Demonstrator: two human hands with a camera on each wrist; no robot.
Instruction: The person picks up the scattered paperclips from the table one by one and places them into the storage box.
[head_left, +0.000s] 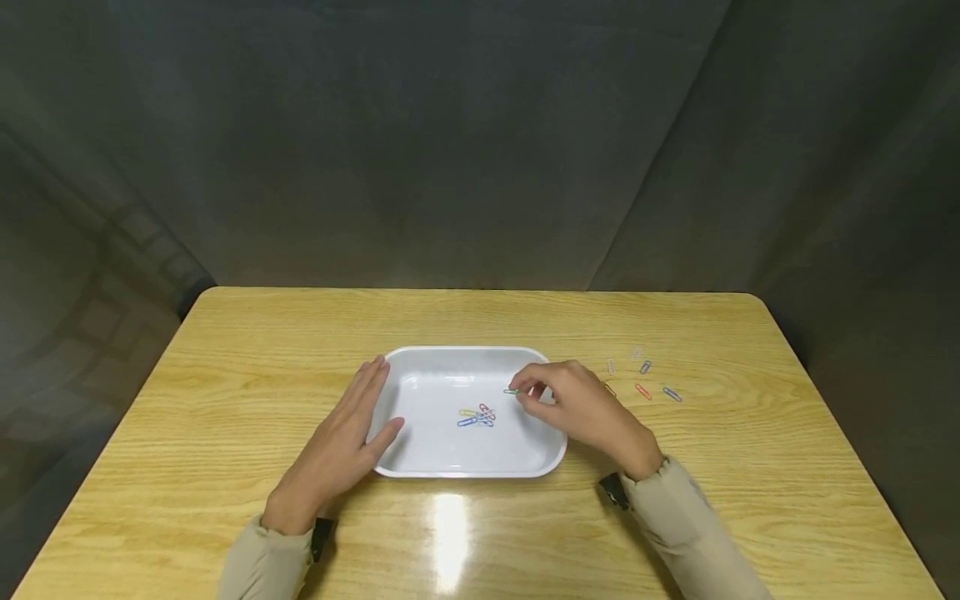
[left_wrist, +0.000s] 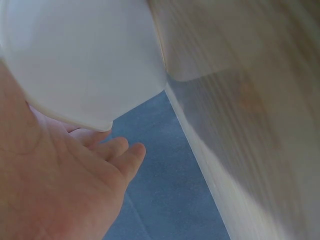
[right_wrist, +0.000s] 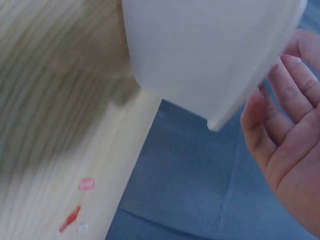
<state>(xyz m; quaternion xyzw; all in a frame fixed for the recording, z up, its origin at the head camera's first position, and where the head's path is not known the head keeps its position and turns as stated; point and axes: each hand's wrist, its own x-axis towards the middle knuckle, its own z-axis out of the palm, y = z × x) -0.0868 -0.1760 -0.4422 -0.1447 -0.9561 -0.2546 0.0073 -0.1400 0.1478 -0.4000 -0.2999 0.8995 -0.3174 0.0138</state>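
Note:
A white rectangular tray (head_left: 450, 477) with raised walls stands on the table. My left hand (head_left: 337, 442) rests along the tray's left rim, fingers fairly straight and thumb over the inside; the left wrist view shows the palm (left_wrist: 65, 175) against the outer wall. Over the tray's right part, my right hand (head_left: 581, 408) pinches a green paper clip (head_left: 511, 392) between thumb and fingertips. Below it, a small pile of paper clips (head_left: 468, 422), blue, yellow and red among them, lies on the tray floor. In the right wrist view the tray wall hides what the fingertips hold.
Right of the tray, several loose paper clips lie on the wooden table (head_left: 247, 375), including a red one (head_left: 643, 392), a blue one (head_left: 672, 394) and a dark blue one (head_left: 646, 367). One lies partly behind my right hand. A dark curtain (head_left: 420, 167) hangs behind the table.

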